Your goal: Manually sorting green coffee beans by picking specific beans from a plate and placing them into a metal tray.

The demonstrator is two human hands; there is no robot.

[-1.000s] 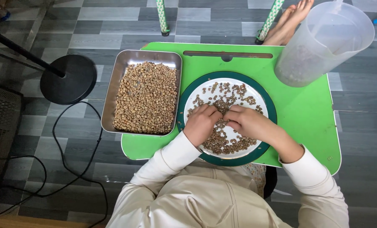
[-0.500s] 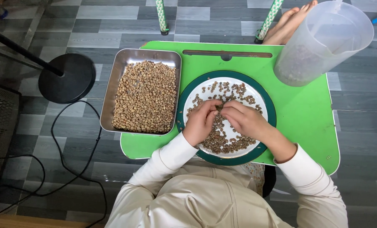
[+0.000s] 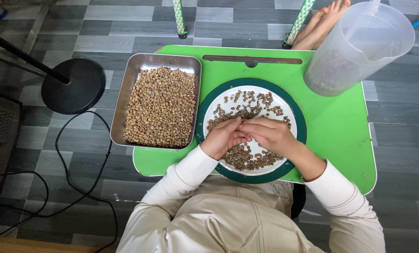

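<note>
Left hand (image 3: 223, 137) and right hand (image 3: 269, 134) low over white plate with dark green rim (image 3: 299, 122), fingertips meeting mid-plate. Left grip: fingers loosely curled, narrow; contents not discernible. Right grip: fingers extended flat toward the left hand, thumb tucked; pinch state not discernible. Brown beans (image 3: 251, 104) scattered on plate beyond and beneath both hands. Steel tray (image 3: 125, 96) heaped with paler beans just left of left hand (half overhanging the edge). Translucent plastic jug (image 3: 359, 47) beyond right hand, far corner of green counter (image 3: 336, 126). No labels visible. Cream sleeves to both wrists.
</note>
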